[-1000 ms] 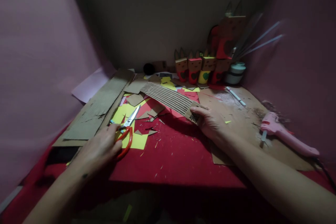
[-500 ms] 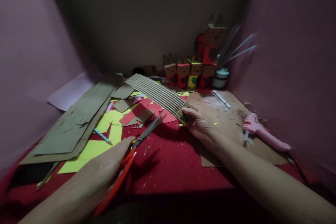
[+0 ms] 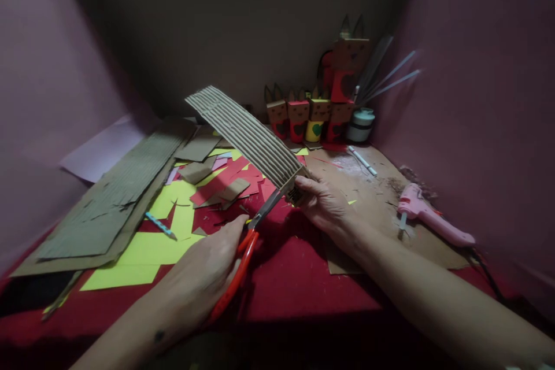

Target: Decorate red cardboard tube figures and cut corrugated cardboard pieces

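A pair of scissors with red-orange handles is in my left hand, its fingers closed round the grips. The blades reach up to the near edge of a corrugated cardboard strip, by a fold or crease there. My right hand pinches that near end, thumb on top and the other fingers mostly hidden. From there the ridged strip slants up and away to the left, raised above the table. Beneath it lie red paper and small cardboard scraps.
Large cardboard sheets, yellow paper and a blue pencil lie left. At right, a pink glue gun and a white marker rest on a cardboard sheet. Several cardboard figures and a jar stand behind.
My left hand has brought the scissors rightward and up to the strip's near edge. The strip's far end has risen, and my right hand has moved slightly left.
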`<state>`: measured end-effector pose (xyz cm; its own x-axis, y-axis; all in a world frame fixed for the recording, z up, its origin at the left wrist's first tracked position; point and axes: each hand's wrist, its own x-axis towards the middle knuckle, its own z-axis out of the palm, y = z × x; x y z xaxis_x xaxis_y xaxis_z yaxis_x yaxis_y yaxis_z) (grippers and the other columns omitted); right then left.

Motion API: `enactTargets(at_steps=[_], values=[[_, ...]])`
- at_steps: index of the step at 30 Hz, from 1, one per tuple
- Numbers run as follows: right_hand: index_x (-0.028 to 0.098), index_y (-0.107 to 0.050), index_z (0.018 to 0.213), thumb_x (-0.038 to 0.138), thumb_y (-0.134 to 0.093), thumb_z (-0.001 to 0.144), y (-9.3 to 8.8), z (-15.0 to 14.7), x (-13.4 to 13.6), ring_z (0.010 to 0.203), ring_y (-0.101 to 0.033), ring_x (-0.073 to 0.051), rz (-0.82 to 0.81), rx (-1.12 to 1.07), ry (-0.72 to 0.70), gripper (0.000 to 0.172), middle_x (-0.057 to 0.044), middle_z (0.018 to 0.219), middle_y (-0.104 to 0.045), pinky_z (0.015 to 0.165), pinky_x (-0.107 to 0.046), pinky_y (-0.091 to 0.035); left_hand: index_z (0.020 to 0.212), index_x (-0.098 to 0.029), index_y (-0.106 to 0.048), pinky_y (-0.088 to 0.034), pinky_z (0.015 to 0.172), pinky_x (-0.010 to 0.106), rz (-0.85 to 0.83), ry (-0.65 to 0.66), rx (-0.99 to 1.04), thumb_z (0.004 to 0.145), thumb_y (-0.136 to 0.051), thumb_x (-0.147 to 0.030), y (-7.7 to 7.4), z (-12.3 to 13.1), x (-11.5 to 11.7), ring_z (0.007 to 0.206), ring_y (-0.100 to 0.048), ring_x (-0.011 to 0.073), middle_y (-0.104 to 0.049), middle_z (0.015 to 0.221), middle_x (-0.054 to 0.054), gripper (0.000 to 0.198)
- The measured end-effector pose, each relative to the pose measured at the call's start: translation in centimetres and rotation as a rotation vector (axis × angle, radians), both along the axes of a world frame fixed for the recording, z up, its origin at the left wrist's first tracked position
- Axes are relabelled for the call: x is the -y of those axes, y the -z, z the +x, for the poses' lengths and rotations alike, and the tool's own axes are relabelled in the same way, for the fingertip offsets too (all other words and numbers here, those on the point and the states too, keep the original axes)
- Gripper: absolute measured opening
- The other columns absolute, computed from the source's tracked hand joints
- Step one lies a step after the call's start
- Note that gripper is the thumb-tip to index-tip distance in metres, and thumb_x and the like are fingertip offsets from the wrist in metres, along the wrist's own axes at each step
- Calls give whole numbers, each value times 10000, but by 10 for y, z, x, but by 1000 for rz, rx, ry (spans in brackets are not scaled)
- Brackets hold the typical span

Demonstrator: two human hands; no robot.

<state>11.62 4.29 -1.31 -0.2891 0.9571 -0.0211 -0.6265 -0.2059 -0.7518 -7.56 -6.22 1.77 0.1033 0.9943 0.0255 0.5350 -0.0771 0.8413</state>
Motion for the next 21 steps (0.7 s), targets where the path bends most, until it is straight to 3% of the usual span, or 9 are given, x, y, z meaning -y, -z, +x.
enactTargets(at_steps=[7,12,21], values=[[214,-722,784,217,-781,571,0,1,-2,700,-613,-184,32,16,-4,222,-24,771,-699,675,-340,-502,863,-277,-674,-450,610,312,-114,10,48,688,-585,-268,1,-1,0,692,-628,263,-707,756,44,196],[215,-723,805,213,-783,594,2,1,-2,694,-612,-180,39,13,-18,219,-20,788,-704,664,-332,-502,976,-259,-679,-469,692,329,-69,16,-31,679,-615,-259,1,-3,2,779,-639,285,-715,844,62,304],[232,-709,799,234,-795,579,3,0,-1,757,-622,-205,49,41,-9,236,-17,806,-708,745,-365,-520,792,-283,-667,-427,621,333,-23,-30,-28,681,-612,-283,9,-2,-2,658,-589,257,-671,725,30,124]])
